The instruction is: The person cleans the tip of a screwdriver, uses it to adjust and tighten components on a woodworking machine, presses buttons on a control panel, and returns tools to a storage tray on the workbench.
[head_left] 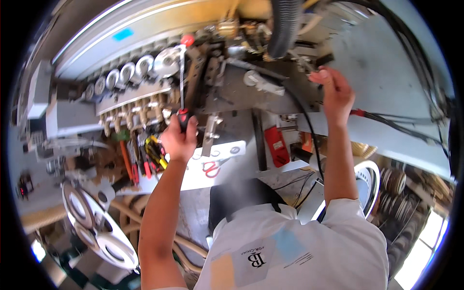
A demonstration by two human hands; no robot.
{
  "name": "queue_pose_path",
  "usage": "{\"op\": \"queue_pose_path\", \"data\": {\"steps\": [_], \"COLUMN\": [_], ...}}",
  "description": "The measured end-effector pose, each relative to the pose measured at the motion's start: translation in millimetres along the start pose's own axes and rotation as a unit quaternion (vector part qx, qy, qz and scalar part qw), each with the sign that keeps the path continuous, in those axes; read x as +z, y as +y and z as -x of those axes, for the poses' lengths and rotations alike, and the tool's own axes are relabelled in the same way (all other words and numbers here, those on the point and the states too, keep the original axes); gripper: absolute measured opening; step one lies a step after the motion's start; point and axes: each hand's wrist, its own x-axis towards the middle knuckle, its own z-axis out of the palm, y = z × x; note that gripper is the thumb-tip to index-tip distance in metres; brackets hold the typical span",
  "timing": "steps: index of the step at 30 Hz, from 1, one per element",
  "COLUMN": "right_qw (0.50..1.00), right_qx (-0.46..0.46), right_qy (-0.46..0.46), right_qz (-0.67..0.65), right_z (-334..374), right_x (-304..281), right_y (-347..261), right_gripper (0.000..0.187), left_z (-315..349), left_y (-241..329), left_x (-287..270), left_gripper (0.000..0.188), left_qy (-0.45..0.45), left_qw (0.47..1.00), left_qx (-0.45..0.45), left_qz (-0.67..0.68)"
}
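A screwdriver (183,116) with a black and red handle is gripped in my left hand (180,139), its long shaft pointing away from me. The shaft's far end lies close to a red ball knob (187,40) on the machine; whether they touch I cannot tell. My right hand (337,94) is raised at the right, thumb and fingers pinched together beside a small metal part (303,63). What sits between those fingertips is too small to make out. Between my hands lies a dark metal plate (232,89) with a silver bracket (263,83) on it.
A row of round metal rollers (128,72) runs along the machine at the left. Below lie yellow-handled tools (154,152), red-handled scissors (211,169) and a red case (277,146). A black cable (309,123) hangs near my right forearm; a thick grey hose (284,29) comes down from above.
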Motion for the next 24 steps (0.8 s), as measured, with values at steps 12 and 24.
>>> {"op": "queue_pose_path", "data": {"steps": [12,24], "right_qw": [0.962,0.933], "right_qx": [-0.183,-0.242], "right_qy": [0.117,0.243], "right_qz": [0.164,0.107], "right_z": [84,26], "right_x": [-101,-172], "right_y": [-145,-220], "right_gripper": [0.024,0.029], "left_z": [0,-1], "left_y": [-1,-14], "left_x": [-2,1], "left_gripper": [0.033,0.033], "left_qy": [-0.043,-0.027], "left_qw": [0.998,0.999], "left_qx": [0.011,0.042], "left_qz": [0.039,0.007]}}
